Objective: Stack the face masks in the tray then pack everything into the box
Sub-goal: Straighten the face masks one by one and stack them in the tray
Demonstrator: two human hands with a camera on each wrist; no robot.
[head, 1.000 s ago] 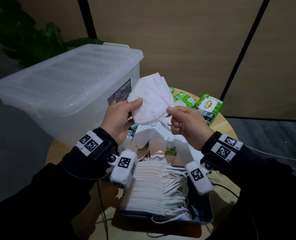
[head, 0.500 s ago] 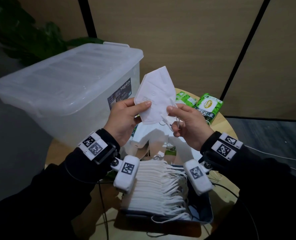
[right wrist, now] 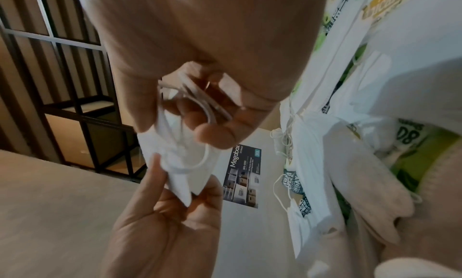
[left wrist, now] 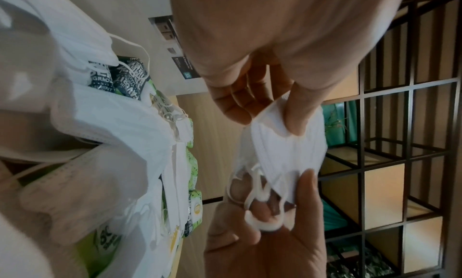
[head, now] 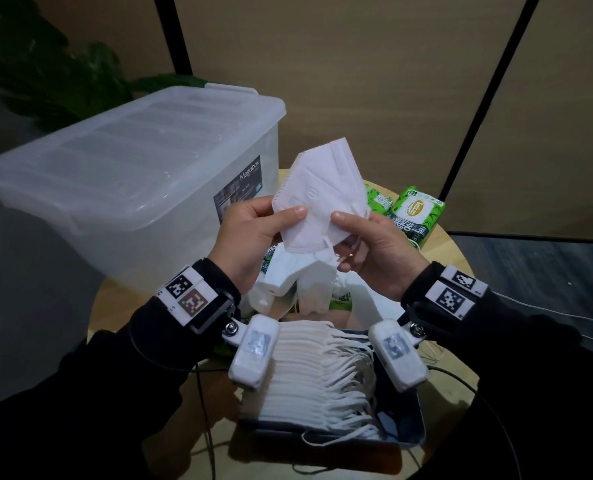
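White folded face mask (head: 317, 199) pinched between left hand (head: 250, 237) and right hand (head: 374, 251); tucking the ear loops (left wrist: 252, 199) flat first should help it stack cleanly on the near tray (head: 413, 434).

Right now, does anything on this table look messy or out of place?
Mostly tidy. The masks in the tray lie in a neat row, though one ear loop dangles over its near rim. Behind it, loose masks sprawl over the wipe packs. The box is lidded.

The clear storage box (head: 132, 188) carries a label (right wrist: 243, 175) reading "Megabox STORAGE, MG-500, 30L". A green wipes pack (head: 416, 216) on the far right shows "80" and "100".
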